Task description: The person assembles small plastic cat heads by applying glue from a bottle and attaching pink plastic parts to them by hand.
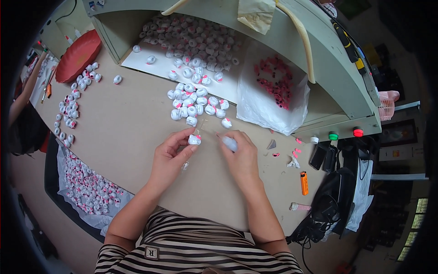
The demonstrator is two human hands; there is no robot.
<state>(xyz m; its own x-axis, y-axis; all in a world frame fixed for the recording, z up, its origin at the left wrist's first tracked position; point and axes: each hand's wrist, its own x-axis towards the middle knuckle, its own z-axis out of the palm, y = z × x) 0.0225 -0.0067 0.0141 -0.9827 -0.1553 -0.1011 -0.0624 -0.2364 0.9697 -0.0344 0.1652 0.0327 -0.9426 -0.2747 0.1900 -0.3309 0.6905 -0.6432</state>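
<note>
Between the thumb and fingers of my left hand (166, 157) is a small white rounded piece with a pink spot (195, 139). My right hand (244, 160) is closed around a pale, rounded object (230, 144); its kind is hard to make out. A thin tip seems to point from the right fingers toward the left hand. Just beyond my hands lies a loose group of similar white-and-pink pieces (187, 101), with one single piece (226, 123) a little to its right.
A large heap of such pieces (200, 43) fills the hooded bench's recess, beside a white plastic bag (253, 114) of small pink parts (278, 86). A red bowl (77, 57) stands far left. A lined bin (86, 187) holds more pieces. An orange lighter (304, 183) lies right.
</note>
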